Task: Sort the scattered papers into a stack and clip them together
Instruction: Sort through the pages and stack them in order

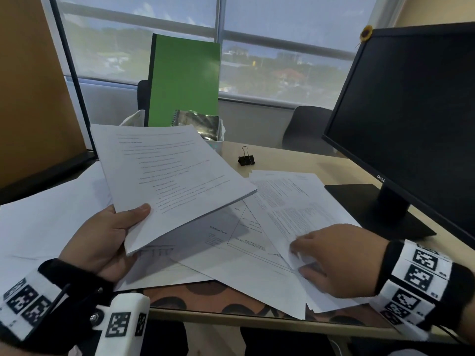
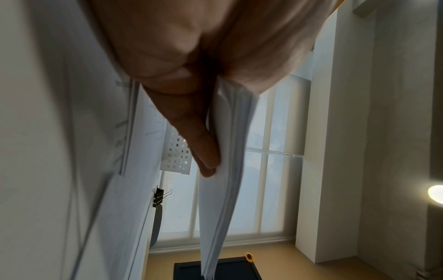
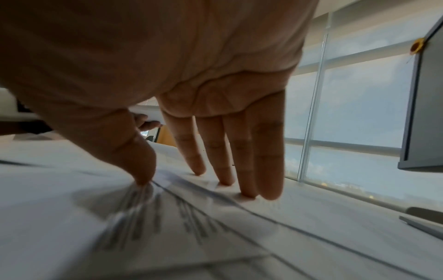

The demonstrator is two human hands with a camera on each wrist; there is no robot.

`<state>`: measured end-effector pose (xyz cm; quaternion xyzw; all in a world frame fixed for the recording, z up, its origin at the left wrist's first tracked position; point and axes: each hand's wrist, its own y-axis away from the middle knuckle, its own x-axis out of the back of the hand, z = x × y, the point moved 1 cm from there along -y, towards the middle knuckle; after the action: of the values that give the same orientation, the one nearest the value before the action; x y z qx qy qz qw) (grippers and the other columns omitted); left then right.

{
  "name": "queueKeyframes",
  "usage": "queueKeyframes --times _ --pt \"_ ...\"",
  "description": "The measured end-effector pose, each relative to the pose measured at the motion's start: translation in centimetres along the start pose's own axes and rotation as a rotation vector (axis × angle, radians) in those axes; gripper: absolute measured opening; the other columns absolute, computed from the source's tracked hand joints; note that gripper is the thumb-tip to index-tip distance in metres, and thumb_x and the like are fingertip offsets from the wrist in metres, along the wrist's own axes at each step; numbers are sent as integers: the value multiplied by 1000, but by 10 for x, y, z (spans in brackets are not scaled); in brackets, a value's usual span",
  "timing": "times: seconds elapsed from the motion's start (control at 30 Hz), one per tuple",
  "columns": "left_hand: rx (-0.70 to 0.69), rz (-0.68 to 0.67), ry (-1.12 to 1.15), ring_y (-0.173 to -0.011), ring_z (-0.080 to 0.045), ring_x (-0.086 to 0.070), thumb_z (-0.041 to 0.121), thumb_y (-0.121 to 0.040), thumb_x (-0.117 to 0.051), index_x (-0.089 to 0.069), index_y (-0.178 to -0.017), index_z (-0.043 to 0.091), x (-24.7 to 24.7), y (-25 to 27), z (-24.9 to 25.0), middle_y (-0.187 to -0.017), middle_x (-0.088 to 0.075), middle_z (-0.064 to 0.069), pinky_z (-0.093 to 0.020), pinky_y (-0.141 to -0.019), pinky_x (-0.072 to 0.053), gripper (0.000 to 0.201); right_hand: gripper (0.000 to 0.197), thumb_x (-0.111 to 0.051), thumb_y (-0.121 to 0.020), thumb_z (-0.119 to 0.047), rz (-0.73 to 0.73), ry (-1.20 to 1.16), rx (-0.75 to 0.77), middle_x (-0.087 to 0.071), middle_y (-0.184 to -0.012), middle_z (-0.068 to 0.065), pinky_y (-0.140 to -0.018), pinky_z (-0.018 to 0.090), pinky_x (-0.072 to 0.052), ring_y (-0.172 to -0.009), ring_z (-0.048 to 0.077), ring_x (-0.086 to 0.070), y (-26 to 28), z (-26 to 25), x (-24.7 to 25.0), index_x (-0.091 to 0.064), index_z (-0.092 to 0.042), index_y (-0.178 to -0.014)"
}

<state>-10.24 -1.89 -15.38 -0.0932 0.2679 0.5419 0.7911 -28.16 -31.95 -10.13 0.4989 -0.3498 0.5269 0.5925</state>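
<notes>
My left hand (image 1: 113, 235) grips a thick stack of printed papers (image 1: 169, 176) by its near corner and holds it tilted above the desk; the left wrist view shows the fingers (image 2: 206, 151) under the stack (image 2: 225, 189). Loose printed sheets (image 1: 290, 209) lie overlapped on the desk beneath and to the right. My right hand (image 1: 331, 260) rests on them with straight fingers, fingertips (image 3: 225, 181) and thumb touching the top sheet (image 3: 215, 227). A black binder clip (image 1: 246, 159) stands on the desk beyond the sheets, apart from both hands.
A Dell monitor (image 1: 411, 119) on a black base (image 1: 372, 209) stands at the right. A white basket (image 1: 218, 140) at the back holds a green folder (image 1: 183, 83) and a spiral notebook (image 1: 198, 122). More white sheets (image 1: 51, 217) cover the desk's left side.
</notes>
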Motion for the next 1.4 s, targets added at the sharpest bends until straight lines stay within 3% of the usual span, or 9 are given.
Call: queueKeyframes --times 0.2,0.37,0.53,0.63,0.77,0.87,1.03,1.2,1.4 --pt "4 -11 3 -83 -24 -80 5 -104 -46 -67 -123 15 0 0 1 -116 -78 -12 -34 -56 -64 30 51 -41 -97 -48 7 34 11 -67 -107 -9 -80 34 -55 -89 15 -64 -5 0 1 -26 -40 -145" --pt "5 -12 20 -82 -23 -80 5 -105 -46 -68 -121 16 -1 2 1 -114 -79 -11 -30 -54 -63 29 39 -45 -99 -35 -25 91 -21 -62 -89 -6 -65 30 -51 -64 13 -53 -11 -7 1 -34 -30 -137" --pt "8 -7 17 -80 -22 -80 4 -104 -47 -68 -122 15 -1 1 0 -115 -79 -11 -29 -54 -63 30 107 -63 -86 -8 -19 65 -115 -52 -116 -5 -60 28 -41 -67 16 -52 -14 -2 3 14 -36 -155" --pt "6 -2 16 -82 -22 -79 3 -103 -47 -67 -124 13 -1 -1 -1 -118 -78 -12 -28 -56 -63 30 116 -59 -90 -7 19 -87 -177 -58 -88 -9 -52 19 -37 -60 9 -53 -21 6 9 35 -46 -147" --pt "7 15 19 -79 -19 -78 3 -103 -49 -68 -124 10 3 -4 -2 -119 -77 -11 -25 -57 -63 29 85 -68 -86 -11 505 -692 -483 -65 -76 0 -61 28 -50 -65 14 -63 -40 51 31 -23 -29 -156" --pt "-4 -1 -11 -98 -29 -75 1 -102 -49 -65 -131 10 3 -4 -2 -123 -76 -13 -31 -63 -66 34 42 -76 -83 -11 845 -1023 -459 -75 -96 -5 -83 42 -61 -86 16 -73 -50 57 55 -66 -24 -122" --pt "-7 -94 -95 -116 -43 -69 -3 -100 -50 -61 -136 13 2 1 -2 -128 -73 -16 -49 -84 -64 41 20 -65 -95 -14 987 -745 -90 -64 -80 -16 -69 23 -46 -76 0 -56 -71 -19 89 -69 -31 -84" --pt "-38 -125 -146 -107 -47 -71 1 -91 -57 -63 -131 11 -4 8 0 -121 -74 -24 -58 -97 -55 42 11 -50 -103 -28 616 -342 173 -62 -94 -1 -68 34 -47 -77 23 -60 -100 -99 83 -58 -21 -104" --pt "-84 -135 -138 -106 -44 -73 -3 -86 -60 -73 -122 12 -9 13 3 -118 -76 -21 -56 -93 -60 41 77 -18 -87 -83 299 -559 313 -62 -88 -5 -78 41 -51 -81 15 -58 -95 -111 86 -62 -20 -88"
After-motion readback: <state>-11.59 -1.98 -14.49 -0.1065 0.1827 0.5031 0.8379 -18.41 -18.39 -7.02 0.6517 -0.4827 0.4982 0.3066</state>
